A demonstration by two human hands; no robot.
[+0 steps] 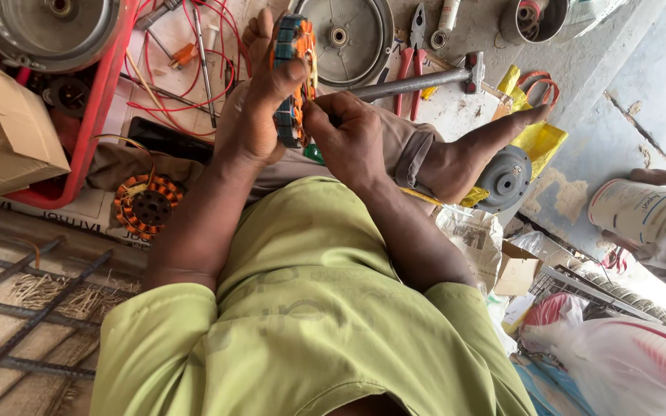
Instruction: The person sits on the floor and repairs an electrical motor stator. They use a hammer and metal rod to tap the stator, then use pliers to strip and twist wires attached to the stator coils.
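Green shirt (310,323) of the person, nearest the lens, fills the lower frame; forearms rise from it. Left hand (260,108): fingers wrapped round a wound stator (293,77) with copper coils and teal insulation, thumb pressed on its rim, holding it upright above the lap. Right hand (348,139): fingertips pinched together at the stator's edge, apparently on a wire or small part too small to tell. Judged state of work: coils look already wound; the hands seem occupied with lead or edge finishing, so fitting into a housing appears left to do. Second stator (148,204), orange-wound, lies on the floor beside a red tray (98,100). Beyond: metal disc (352,38), red-handled pliers (410,54), hammer (425,79), red wires (194,54), cardboard box (5,131), yellow bag (541,139), grey hub (506,179).
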